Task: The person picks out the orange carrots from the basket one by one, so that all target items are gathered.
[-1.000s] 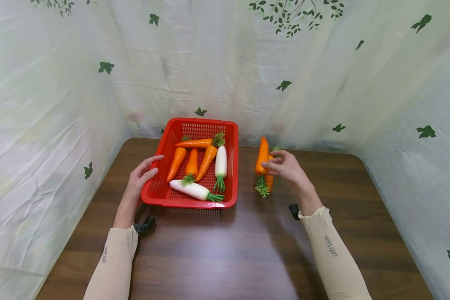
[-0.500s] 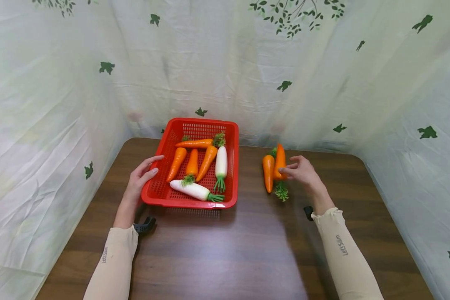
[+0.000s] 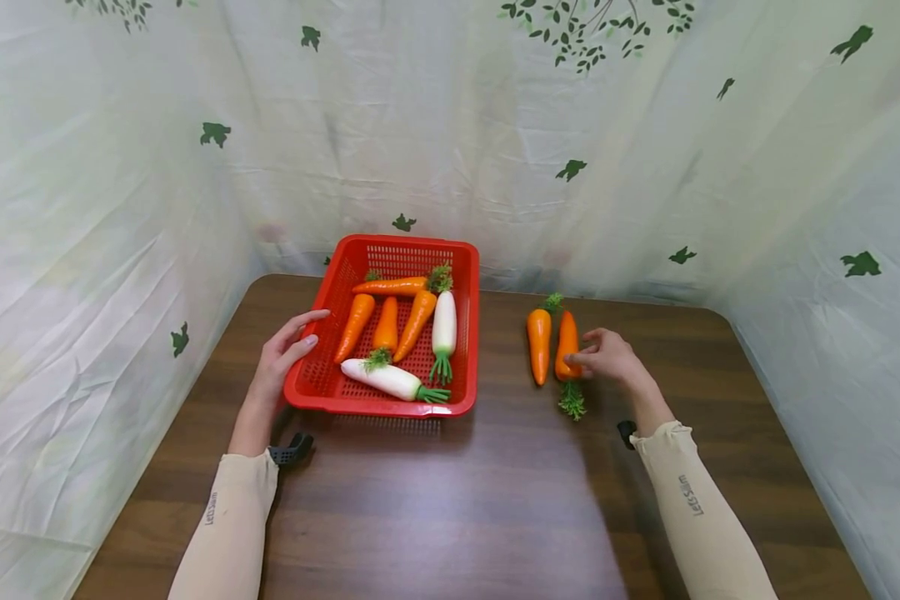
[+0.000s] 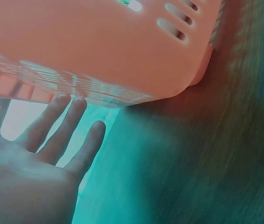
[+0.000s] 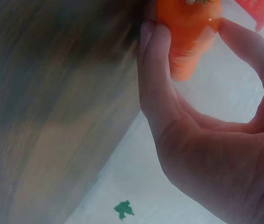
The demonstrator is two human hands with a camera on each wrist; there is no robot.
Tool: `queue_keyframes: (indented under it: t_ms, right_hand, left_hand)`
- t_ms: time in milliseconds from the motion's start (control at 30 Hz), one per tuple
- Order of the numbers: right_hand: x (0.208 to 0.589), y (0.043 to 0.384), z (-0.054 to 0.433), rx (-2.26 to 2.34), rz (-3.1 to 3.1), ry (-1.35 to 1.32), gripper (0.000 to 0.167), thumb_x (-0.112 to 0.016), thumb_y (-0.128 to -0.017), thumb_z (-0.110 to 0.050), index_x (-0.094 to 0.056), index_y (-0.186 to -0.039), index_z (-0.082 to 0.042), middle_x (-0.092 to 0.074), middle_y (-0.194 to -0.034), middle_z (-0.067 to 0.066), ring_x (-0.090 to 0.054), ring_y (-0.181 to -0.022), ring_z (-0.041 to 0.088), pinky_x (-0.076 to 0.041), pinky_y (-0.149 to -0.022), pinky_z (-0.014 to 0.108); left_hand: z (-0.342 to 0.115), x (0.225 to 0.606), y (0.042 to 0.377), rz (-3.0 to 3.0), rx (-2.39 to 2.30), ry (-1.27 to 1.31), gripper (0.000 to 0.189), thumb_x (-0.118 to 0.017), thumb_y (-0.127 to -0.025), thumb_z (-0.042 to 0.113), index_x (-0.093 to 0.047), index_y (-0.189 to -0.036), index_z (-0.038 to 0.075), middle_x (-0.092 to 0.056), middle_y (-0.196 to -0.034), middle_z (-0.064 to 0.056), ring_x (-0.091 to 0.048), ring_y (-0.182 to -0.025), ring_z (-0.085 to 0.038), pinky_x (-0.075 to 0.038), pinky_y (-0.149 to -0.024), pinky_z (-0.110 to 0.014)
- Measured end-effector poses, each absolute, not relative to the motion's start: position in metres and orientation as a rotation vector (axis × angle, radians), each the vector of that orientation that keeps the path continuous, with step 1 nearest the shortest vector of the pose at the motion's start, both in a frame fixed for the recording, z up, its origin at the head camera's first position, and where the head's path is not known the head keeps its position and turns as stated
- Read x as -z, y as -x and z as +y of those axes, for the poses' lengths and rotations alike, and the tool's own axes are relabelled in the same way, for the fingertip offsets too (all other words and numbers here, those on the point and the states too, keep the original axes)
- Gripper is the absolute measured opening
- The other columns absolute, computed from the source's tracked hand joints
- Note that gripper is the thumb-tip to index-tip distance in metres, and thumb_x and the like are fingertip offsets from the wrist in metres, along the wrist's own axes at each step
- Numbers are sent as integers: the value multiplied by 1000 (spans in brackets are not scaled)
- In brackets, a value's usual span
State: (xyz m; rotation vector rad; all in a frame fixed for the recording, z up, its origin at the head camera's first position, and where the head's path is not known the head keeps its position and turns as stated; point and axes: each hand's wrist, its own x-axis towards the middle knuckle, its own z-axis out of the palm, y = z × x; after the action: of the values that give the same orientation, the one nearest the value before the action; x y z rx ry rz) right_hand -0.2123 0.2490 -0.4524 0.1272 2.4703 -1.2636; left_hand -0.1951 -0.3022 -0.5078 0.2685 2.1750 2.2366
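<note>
My right hand (image 3: 607, 357) pinches an orange carrot (image 3: 567, 343) with a green leafy top toward me, on the table at right. In the right wrist view, the thumb and fingers are on either side of this carrot (image 5: 186, 37). Just left of it lies another carrot (image 3: 539, 346), its leaves pointing away from me. My left hand (image 3: 279, 354) is at the left rim of a red basket (image 3: 471, 350). From the left wrist, its fingers look straight and spread beside the basket wall (image 4: 99, 51). Whether they touch the wall is hard to tell.
Inside the basket are several carrots (image 3: 416, 325) and two white radishes, one upright along the right side (image 3: 444, 325) and one across the front (image 3: 382, 377). The brown wooden table (image 3: 435, 517) ends at a pale leaf-print curtain (image 3: 457, 125) behind and at both sides.
My right hand has moved right and slightly toward me, bringing its carrot from over the other carrot to beside it on the right. The left hand and basket have stayed in place.
</note>
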Motion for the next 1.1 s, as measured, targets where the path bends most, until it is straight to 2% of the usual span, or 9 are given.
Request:
queue_keyframes:
  t_ms: [133,267,533,700,833,1100]
  right_hand:
    - [453,212,250,1243,2468,-124,71,-76,-97,-18,-39,-148,15,-64,-125,31,-74,-83,17,-65,-87,39]
    - [451,211,250,1205,2483,-109,69,-77,-97,-19,-43,-146,15,-62,-127,32,-76,-84,20,-65,-85,39]
    - [440,206,250,1054,2608,-100,61,-70,-101,-32,-52,-141,10,-68,-122,28,-70,-101,37,-61,-93,49]
    - [433,203,241,989,2765,-82,61,-69,-101,-35,-53,-141,8,-63,-133,30,-62,-118,43,-55,-99,54]
    - [427,203,233,1110,2800,-71,61,-69,-102,-36,-52,-144,4,-60,-141,29,-59,-126,44,-54,-104,57]
    - [413,207,207,1362,2721,-46,53,-69,-102,-35,-57,-143,-2,-62,-142,21,-60,-127,39,-52,-109,56]
  left_hand:
    - [-302,508,195,2175,-2241,-278,50,-56,-108,25,-48,-157,17,-49,-156,-9,-59,-130,-28,-61,-95,-34]
    - [-302,508,196,2179,-2244,-280,49,-56,-108,25,-49,-157,17,-49,-156,-9,-60,-130,-29,-61,-94,-34]
    - [-301,507,196,2165,-2247,-272,50,-57,-108,25,-48,-157,17,-48,-157,-9,-58,-132,-30,-60,-95,-34]
    - [-301,508,196,2166,-2246,-266,50,-57,-108,25,-48,-157,17,-48,-157,-9,-59,-131,-28,-61,-95,-33]
    - [-301,509,195,2167,-2242,-266,50,-57,-108,26,-48,-157,18,-48,-157,-9,-60,-130,-27,-61,-95,-33]
    - [-301,509,196,2169,-2248,-271,50,-57,-108,26,-48,-157,17,-49,-156,-9,-60,-129,-27,-61,-94,-33]
